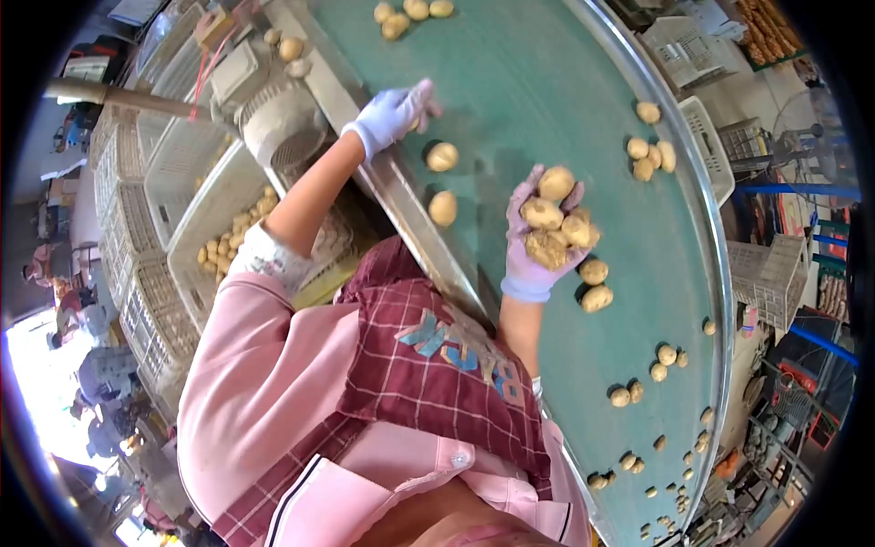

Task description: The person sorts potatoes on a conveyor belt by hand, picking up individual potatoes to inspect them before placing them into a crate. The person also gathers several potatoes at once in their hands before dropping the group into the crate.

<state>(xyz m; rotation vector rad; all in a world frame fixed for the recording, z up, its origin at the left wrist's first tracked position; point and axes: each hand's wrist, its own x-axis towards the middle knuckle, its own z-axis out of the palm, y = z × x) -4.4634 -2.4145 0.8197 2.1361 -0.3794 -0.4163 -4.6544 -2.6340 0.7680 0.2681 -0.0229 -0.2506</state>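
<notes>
My left hand [394,117], in a pale lavender glove, is over the near edge of the green conveyor belt [510,100]. Its fingers are curled and slightly blurred, with a bit of a potato [416,124] showing beneath them. My right hand [527,239], gloved too, is turned palm up and cradles several potatoes [558,219]. Two loose potatoes [442,157] lie on the belt between my hands. Just beyond the right hand rest two more potatoes [596,298].
Other potatoes [652,157] are scattered along the belt. A metal rail [428,232] edges its near side, and a motor [278,123] sits beyond my left arm. Plastic crates [187,228] stand at the left, one holding potatoes. More crates [770,278] are at the right.
</notes>
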